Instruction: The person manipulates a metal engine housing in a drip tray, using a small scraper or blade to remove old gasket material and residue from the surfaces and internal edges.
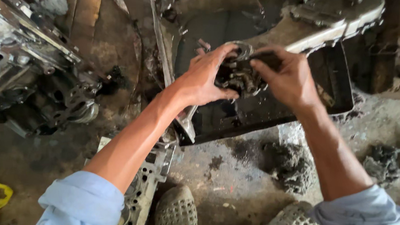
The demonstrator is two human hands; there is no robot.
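My left hand [206,75] and my right hand [289,78] both grip a dark, greasy metal engine part [240,76] with a round ring at its top. I hold it over a black oil-filled metal tray [340,98]. The left fingers wrap its left side and the right fingers pinch its right side. Both forearms come up from light blue rolled sleeves at the bottom of the view.
An engine block [29,76] lies at the left. A grey cast metal cover [336,14] rests on the tray's far right edge. A cylinder head [142,193] lies under my left arm. Oily rag clumps [289,165] and my two mesh shoes [175,214] are on the dirty floor.
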